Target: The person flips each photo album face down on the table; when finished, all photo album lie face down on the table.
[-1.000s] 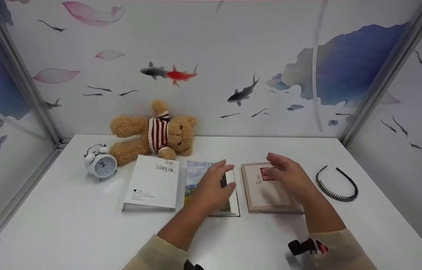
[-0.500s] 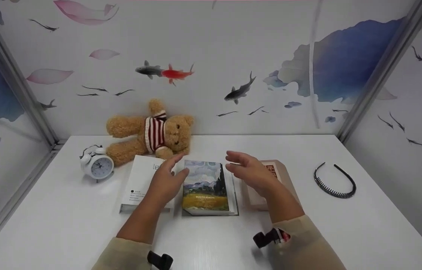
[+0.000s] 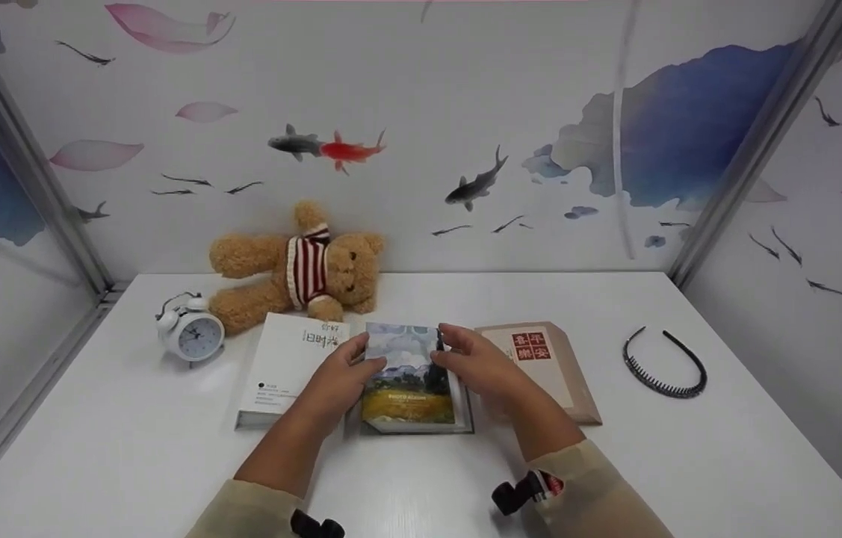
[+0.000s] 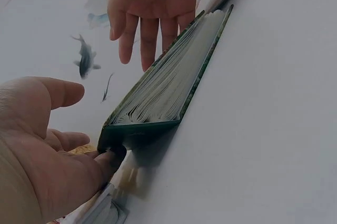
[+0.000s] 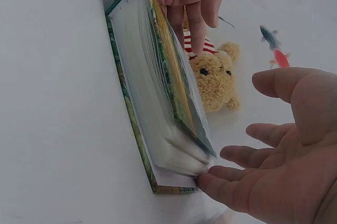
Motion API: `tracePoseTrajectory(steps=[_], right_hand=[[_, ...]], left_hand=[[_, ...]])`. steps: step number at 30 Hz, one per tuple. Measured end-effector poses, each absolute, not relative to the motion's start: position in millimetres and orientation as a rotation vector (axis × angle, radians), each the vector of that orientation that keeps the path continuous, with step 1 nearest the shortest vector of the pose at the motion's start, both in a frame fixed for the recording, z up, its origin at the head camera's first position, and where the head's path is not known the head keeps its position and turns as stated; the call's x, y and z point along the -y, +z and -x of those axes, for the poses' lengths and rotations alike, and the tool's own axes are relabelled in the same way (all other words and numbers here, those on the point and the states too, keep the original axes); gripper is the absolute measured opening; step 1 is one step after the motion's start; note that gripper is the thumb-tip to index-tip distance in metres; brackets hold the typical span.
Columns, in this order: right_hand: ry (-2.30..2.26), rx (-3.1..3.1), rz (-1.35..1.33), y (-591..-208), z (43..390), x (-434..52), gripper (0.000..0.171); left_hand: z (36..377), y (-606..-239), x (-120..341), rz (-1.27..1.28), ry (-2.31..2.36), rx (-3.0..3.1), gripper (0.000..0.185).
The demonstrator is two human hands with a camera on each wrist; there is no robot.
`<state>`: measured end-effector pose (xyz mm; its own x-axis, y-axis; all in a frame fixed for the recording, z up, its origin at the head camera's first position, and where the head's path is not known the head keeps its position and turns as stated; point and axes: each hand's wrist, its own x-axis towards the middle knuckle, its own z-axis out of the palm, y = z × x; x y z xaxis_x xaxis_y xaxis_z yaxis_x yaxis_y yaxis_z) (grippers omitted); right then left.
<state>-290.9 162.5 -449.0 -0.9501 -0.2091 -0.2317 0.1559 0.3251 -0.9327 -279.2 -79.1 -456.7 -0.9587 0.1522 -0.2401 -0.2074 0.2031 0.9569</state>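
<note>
A book with a painted landscape cover point(image 3: 407, 388) lies between a white book point(image 3: 290, 366) and a brown book point(image 3: 548, 366) on the white table point(image 3: 129, 448). My left hand point(image 3: 342, 373) touches its left edge and my right hand point(image 3: 477, 362) its right edge, so the book sits between them. In the left wrist view the left hand point(image 4: 47, 150) meets the green spine corner of the book point(image 4: 168, 92) with its fingertips, thumb held apart. In the right wrist view the right hand point(image 5: 274, 171) has relaxed fingers, their tips at the page-edge corner of the book point(image 5: 152, 97).
A teddy bear point(image 3: 301, 265) in a striped jumper lies by the back wall. A white alarm clock point(image 3: 189, 332) stands to its left. A black toothed headband point(image 3: 663, 362) lies at the right. Patterned walls enclose the table on three sides.
Both hands have come down from hovering above the books and closed in on the two sides of the landscape book. The right hand left the brown book.
</note>
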Motion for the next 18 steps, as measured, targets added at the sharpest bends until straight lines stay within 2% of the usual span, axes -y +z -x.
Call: tracePoseTrajectory(steps=[8,15,18], right_hand=[[-1.632,-2.337,0.102,-450.8,288.0,-157.6,0.071],[-1.61,-2.292,0.197,-444.4,281.1,-148.9,0.079],[-1.642,-2.257,0.194,-443.3,279.6,-145.9,0.081]], left_hand=[[278.7,-454.6,78.0,0.008,1.922,-2.136,0.072],[274.2,-440.2,77.5,-0.026,2.081,-2.033,0.064],[272.7,-438.0,77.7,-0.051,2.101,-2.048,0.067]])
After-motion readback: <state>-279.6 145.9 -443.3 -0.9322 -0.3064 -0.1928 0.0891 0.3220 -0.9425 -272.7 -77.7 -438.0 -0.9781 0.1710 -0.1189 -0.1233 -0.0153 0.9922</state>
